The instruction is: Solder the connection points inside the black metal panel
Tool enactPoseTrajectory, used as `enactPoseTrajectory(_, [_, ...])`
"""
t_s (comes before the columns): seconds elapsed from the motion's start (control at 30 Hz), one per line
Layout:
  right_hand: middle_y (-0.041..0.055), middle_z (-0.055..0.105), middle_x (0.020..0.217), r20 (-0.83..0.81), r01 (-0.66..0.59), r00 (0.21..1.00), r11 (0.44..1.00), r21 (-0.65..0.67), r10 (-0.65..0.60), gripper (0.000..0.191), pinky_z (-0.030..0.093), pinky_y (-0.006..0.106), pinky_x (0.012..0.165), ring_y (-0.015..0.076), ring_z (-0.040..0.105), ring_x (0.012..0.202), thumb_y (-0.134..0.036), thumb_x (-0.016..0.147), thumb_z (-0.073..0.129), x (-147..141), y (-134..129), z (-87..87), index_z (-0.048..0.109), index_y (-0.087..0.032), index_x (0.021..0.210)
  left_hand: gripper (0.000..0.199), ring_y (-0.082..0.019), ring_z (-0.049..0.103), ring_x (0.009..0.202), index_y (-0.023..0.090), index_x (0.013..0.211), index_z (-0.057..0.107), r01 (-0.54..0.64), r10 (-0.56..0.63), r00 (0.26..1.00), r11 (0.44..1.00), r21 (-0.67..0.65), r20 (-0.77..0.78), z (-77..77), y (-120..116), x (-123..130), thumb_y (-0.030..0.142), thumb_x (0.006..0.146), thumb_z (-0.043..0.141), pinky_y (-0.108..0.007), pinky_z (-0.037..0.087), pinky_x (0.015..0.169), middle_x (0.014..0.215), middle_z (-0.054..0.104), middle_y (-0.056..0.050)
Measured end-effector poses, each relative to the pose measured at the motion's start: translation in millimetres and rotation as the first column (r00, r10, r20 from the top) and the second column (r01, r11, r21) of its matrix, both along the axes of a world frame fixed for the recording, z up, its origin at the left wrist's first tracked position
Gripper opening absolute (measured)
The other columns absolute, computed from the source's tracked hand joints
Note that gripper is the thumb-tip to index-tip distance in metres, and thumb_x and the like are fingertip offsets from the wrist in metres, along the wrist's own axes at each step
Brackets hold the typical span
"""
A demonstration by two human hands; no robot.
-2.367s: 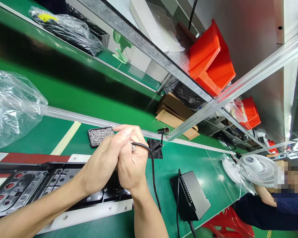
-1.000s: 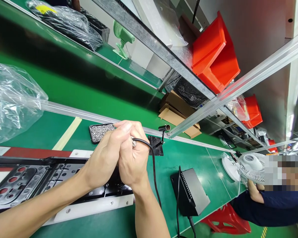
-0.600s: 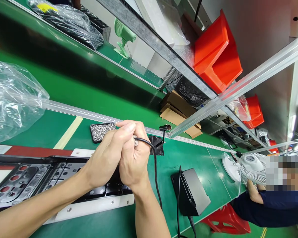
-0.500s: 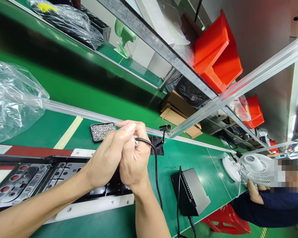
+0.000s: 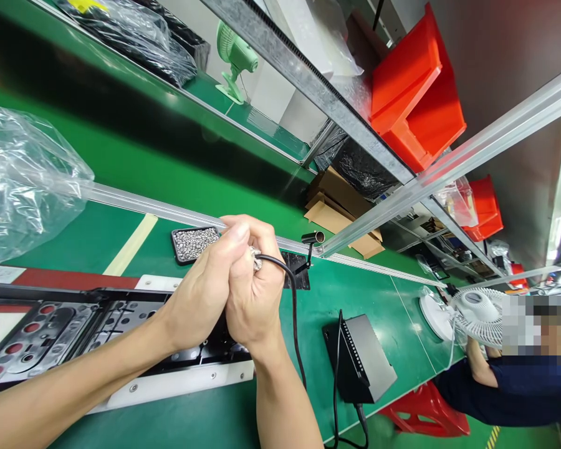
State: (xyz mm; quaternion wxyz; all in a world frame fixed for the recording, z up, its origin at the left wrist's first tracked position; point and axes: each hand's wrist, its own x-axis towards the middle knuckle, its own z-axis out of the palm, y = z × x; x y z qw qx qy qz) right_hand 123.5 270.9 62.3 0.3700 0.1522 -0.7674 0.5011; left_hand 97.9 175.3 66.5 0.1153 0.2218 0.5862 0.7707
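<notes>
Tool (image 5: 254, 260): metal tip and black cord (image 5: 290, 312) alone visible, the body hidden inside the grip, held upright over the right end of the black panel (image 5: 75, 333). Right hand (image 5: 255, 299): fingers curled tight round the tool. Left hand (image 5: 201, 296): fingers wrapped closed over the right hand, thumb on top. Screw tray (image 5: 194, 243): just behind the panel. Black box (image 5: 362, 365): right of the panel, well apart. White fan (image 5: 477, 312): farther right. Plastic bag (image 5: 23, 181): behind the panel's left end.
</notes>
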Motion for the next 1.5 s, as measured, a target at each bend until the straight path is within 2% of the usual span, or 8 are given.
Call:
enactPoseTrajectory(0.1, [0.0057, 0.076, 0.106, 0.008, 0.003, 1.000, 1.000, 0.026, -0.003, 0.028, 0.059, 0.033, 0.086, 0.0184, 0.072, 0.100, -0.036, 0.119, 0.058, 0, -1, 4.1, 0.078, -0.022, 0.107, 0.063, -0.029, 0.071, 0.111, 0.023, 0.090, 0.067, 0.026, -0.028, 0.999, 0.997, 0.068, 0.031, 0.1, -1, 0, 0.075, 0.114, 0.042, -0.041, 0.058, 0.106, 0.104, 0.076, -0.005])
enactPoseTrajectory(0.2, [0.0056, 0.075, 0.101, -0.003, 0.013, 1.000, 1.000, 0.011, -0.013, 0.031, 0.060, 0.032, 0.085, 0.0178, 0.072, 0.099, -0.036, 0.119, 0.060, 0, -2, 5.6, 0.077, -0.022, 0.097, 0.067, -0.032, 0.071, 0.120, 0.022, 0.095, 0.072, -0.024, 0.022, 0.999, 0.998, 0.057, 0.028, -3.4, -2, -1, 0.080, 0.112, 0.043, -0.043, 0.057, 0.109, 0.112, 0.078, -0.008])
enactPoseTrajectory(0.43, [0.0072, 0.080, 0.109, -0.028, 0.012, 1.000, 1.000, 0.015, -0.012, 0.033, 0.065, 0.031, 0.085, 0.0178, 0.077, 0.100, -0.037, 0.118, 0.060, -2, 0, 5.3, 0.079, -0.022, 0.095, 0.076, -0.035, 0.072, 0.129, 0.019, 0.104, 0.077, -0.053, 0.053, 0.999, 0.999, -0.001, 0.002, -8.7, -3, 0, 0.084, 0.111, 0.038, -0.049, 0.055, 0.123, 0.123, 0.080, -0.012])
enactPoseTrajectory(0.63, [0.0075, 0.082, 0.114, -0.032, -0.017, 0.999, 1.000, 0.022, 0.017, 0.030, 0.065, 0.031, 0.087, 0.0182, 0.078, 0.104, -0.031, 0.117, 0.060, -2, 1, 5.7, 0.078, -0.022, 0.095, 0.080, -0.032, 0.073, 0.125, 0.020, 0.102, 0.077, -0.036, 0.038, 0.998, 0.999, 0.030, -0.046, -8.0, -2, 0, 0.090, 0.109, 0.039, -0.045, 0.060, 0.117, 0.122, 0.081, -0.010])
enactPoseTrajectory(0.83, [0.0065, 0.079, 0.103, -0.037, -0.007, 0.999, 1.000, 0.000, 0.007, 0.031, 0.064, 0.032, 0.082, 0.0182, 0.077, 0.097, -0.034, 0.117, 0.062, -4, -1, 4.4, 0.077, -0.021, 0.092, 0.065, -0.028, 0.073, 0.108, 0.024, 0.079, 0.062, -0.075, 0.080, 0.994, 0.995, 0.064, -0.080, -3.2, 0, -1, 0.071, 0.117, 0.040, -0.042, 0.062, 0.111, 0.106, 0.078, -0.007])
enactPoseTrajectory(1.1, [0.0041, 0.072, 0.089, -0.046, 0.026, 0.999, 1.000, 0.005, -0.026, 0.036, 0.060, 0.029, 0.076, 0.0157, 0.071, 0.086, -0.033, 0.117, 0.061, -4, -2, 6.0, 0.076, -0.020, 0.087, 0.062, -0.026, 0.072, 0.109, 0.025, 0.069, 0.055, 0.033, -0.008, 0.984, 0.990, 0.139, -0.178, 10.2, 6, -2, 0.051, 0.120, 0.035, -0.037, 0.062, 0.099, 0.099, 0.077, -0.006])
enactPoseTrajectory(1.37, [0.0036, 0.071, 0.089, -0.026, -0.008, 1.000, 0.999, -0.051, 0.006, 0.031, 0.058, 0.030, 0.076, 0.0160, 0.069, 0.085, -0.030, 0.115, 0.064, -4, -3, 3.5, 0.075, -0.020, 0.088, 0.058, -0.026, 0.071, 0.105, 0.027, 0.067, 0.046, 0.010, 0.013, 0.985, 0.991, 0.135, -0.169, 9.6, 3, -1, 0.052, 0.120, 0.039, -0.040, 0.062, 0.100, 0.086, 0.069, -0.004])
enactPoseTrajectory(1.5, [0.0036, 0.070, 0.089, -0.044, -0.007, 0.999, 0.999, -0.051, 0.005, 0.033, 0.057, 0.031, 0.074, 0.0165, 0.068, 0.084, -0.033, 0.116, 0.063, -4, -2, 2.9, 0.074, -0.021, 0.087, 0.056, -0.027, 0.072, 0.108, 0.027, 0.071, 0.049, -0.002, 0.022, 0.986, 0.993, 0.120, -0.163, 5.3, 2, -1, 0.053, 0.119, 0.040, -0.041, 0.062, 0.100, 0.083, 0.067, -0.004])
